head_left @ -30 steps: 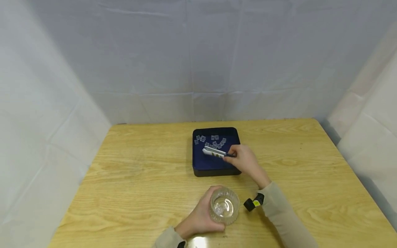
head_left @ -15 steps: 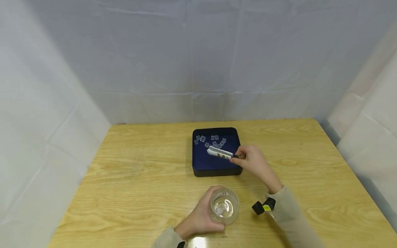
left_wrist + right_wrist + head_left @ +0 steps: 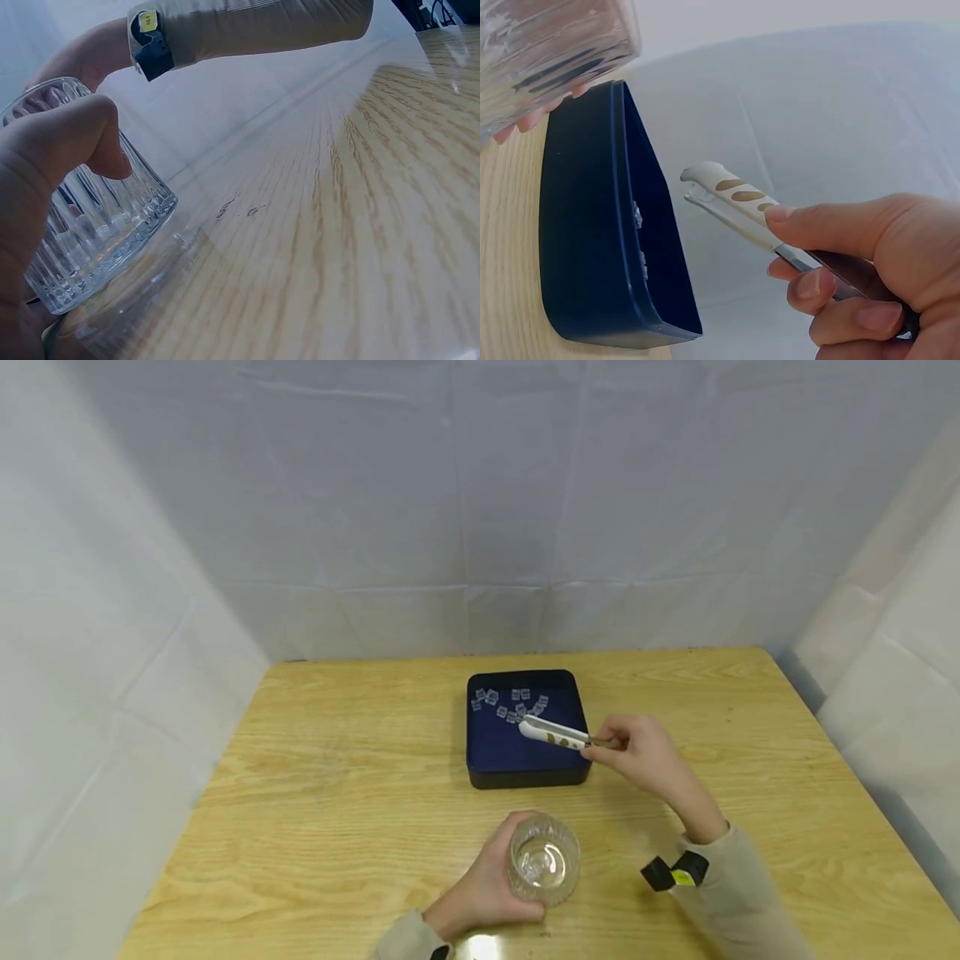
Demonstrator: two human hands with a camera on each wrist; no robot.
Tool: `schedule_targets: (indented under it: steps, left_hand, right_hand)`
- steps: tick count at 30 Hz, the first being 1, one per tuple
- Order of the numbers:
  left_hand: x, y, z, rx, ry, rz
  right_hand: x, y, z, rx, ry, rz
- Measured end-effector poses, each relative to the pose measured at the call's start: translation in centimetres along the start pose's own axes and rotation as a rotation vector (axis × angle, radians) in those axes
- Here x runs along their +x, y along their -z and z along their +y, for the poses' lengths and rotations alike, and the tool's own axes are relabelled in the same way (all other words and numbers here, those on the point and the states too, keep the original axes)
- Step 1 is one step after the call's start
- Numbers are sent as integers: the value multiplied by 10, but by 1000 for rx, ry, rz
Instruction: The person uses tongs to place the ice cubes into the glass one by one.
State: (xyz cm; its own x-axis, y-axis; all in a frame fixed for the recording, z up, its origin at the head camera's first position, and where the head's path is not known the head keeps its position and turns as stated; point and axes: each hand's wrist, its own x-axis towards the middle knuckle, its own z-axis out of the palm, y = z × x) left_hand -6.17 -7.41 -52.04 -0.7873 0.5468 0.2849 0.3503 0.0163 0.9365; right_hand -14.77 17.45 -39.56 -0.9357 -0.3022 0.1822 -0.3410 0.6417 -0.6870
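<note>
My left hand (image 3: 489,885) grips a ribbed clear drinking glass (image 3: 545,862) around its side, near the front of the table. In the left wrist view the thumb lies across the glass, which stands on the tabletop. My right hand (image 3: 648,760) holds white tongs (image 3: 555,733) with gold leaf marks, pinched between thumb and fingers. The tongs point left over a dark blue tray (image 3: 525,778). In the right wrist view, a small clear piece (image 3: 702,192) shows between the tong tips. Several clear cubes (image 3: 491,697) lie in the back half of the tray.
The wooden table (image 3: 337,777) has its back edge close to a hanging white sheet (image 3: 375,527). More white sheeting encloses the left and right sides. A black wrist strap with a small camera (image 3: 671,872) sits on the right sleeve.
My right hand has drawn back to the right with the tongs, their tips now higher over the tray's right side. The left hand and glass have stayed in place.
</note>
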Motion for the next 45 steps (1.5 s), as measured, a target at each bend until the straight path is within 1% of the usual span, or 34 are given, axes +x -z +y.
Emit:
schedule_targets:
  steps: [4,10,12,21,25,28,36,40,43,45]
  left_hand:
    - [1,0,0,-11,22,-4]
    - [0,0,1,3,18,0]
    - [0,-1,1,1,18,2]
    - [-1,0,3,-4,22,5]
    - [0,1,3,8,0,10]
    - [0,1,3,15,-19,9]
    - [-1,-1,1,19,-23,6]
    - [0,-1,3,12,-26,1]
    - [0,-1,4,7,-6,0]
    - [-1,-1,5,21,-1,-1]
  right_hand:
    - [-6,8,-2,22,6,-4]
    - [-17,17,-4,70,16,-14]
    - [-21,19,-4,70,20,-15]
    - [-43,25,-10,125,75,-9]
    - [-51,30,-15,110,82,-4]
    - [-58,33,-17,118,94,-6]
    - [-75,40,-17,220,138,-54]
    - [-80,42,-12,238,196,-79]
    - [-82,41,-8,229,256,-105]
    - [-84,39,-6,219,280,-122]
